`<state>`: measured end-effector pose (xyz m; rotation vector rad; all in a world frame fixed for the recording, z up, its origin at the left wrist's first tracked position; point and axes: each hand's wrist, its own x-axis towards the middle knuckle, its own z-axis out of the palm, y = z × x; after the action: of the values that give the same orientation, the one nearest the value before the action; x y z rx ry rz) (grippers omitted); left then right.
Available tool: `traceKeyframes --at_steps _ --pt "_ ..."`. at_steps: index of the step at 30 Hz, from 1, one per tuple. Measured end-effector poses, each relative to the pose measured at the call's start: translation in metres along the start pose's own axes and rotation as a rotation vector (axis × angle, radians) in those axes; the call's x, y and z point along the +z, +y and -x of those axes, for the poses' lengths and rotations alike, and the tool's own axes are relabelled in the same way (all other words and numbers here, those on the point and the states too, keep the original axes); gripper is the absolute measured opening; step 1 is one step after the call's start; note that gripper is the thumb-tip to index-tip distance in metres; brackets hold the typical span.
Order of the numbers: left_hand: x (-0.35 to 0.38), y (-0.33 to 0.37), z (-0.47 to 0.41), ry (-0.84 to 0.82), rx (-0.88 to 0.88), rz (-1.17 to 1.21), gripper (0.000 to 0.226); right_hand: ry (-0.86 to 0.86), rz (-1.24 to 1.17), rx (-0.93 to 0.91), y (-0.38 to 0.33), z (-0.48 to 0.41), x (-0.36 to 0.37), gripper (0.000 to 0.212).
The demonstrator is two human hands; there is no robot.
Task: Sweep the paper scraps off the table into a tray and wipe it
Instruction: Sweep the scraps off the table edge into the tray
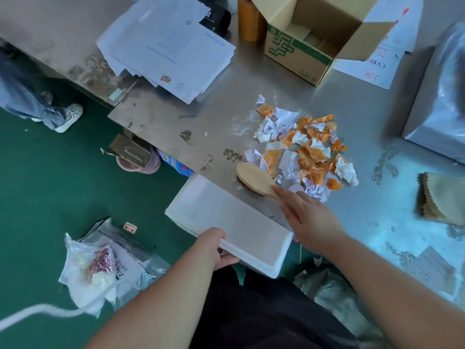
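A heap of crumpled white and orange paper scraps [304,149] lies on the steel table [352,102], close to its left edge. My right hand [307,217] grips the handle of a wooden brush [254,178], whose oval head rests on the table at the pile's near-left side. My left hand [214,248] holds the near rim of a white tray [226,215], kept just below the table edge beside the brush. The tray looks bare inside.
A beige cloth [442,197] lies on the table to the right. An open cardboard box [319,34] and a stack of papers [166,46] sit farther back. A silver wrapped bundle [437,109] stands at the right. Bags [100,263] and a pink basket [141,162] lie on the green floor.
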<state>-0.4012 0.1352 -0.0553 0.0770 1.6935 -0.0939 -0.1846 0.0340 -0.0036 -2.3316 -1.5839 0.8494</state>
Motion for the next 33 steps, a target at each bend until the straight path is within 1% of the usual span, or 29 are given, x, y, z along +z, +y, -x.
traceKeyframes --at_steps 4,11,16,19,22,25,28,33 --pt "-0.001 0.004 -0.006 -0.002 0.026 -0.046 0.018 -0.059 0.034 0.004 -0.025 0.020 0.017 0.048" --pt "-0.006 0.018 -0.006 -0.026 0.047 -0.097 0.018 -0.015 0.037 0.026 -0.049 0.044 0.039 0.047" --pt "-0.016 0.028 -0.003 -0.041 0.040 -0.141 0.013 0.138 -0.024 0.065 -0.060 0.043 0.020 0.045" --pt "-0.022 0.029 -0.004 -0.056 0.049 -0.155 0.015 0.250 -0.054 0.124 -0.062 0.027 0.004 0.046" --pt "-0.025 0.032 -0.003 -0.052 0.054 -0.180 0.016 0.301 -0.050 0.164 -0.055 0.005 -0.009 0.044" --pt "-0.025 0.035 -0.002 -0.045 0.050 -0.184 0.018 0.278 -0.002 0.208 -0.047 -0.016 -0.015 0.044" --pt "-0.025 0.039 -0.002 -0.043 0.036 -0.185 0.016 0.210 0.035 0.269 -0.042 -0.027 -0.015 0.044" --pt "-0.025 0.044 -0.002 -0.029 0.006 -0.219 0.015 0.159 -0.049 0.310 -0.048 -0.017 0.001 0.044"
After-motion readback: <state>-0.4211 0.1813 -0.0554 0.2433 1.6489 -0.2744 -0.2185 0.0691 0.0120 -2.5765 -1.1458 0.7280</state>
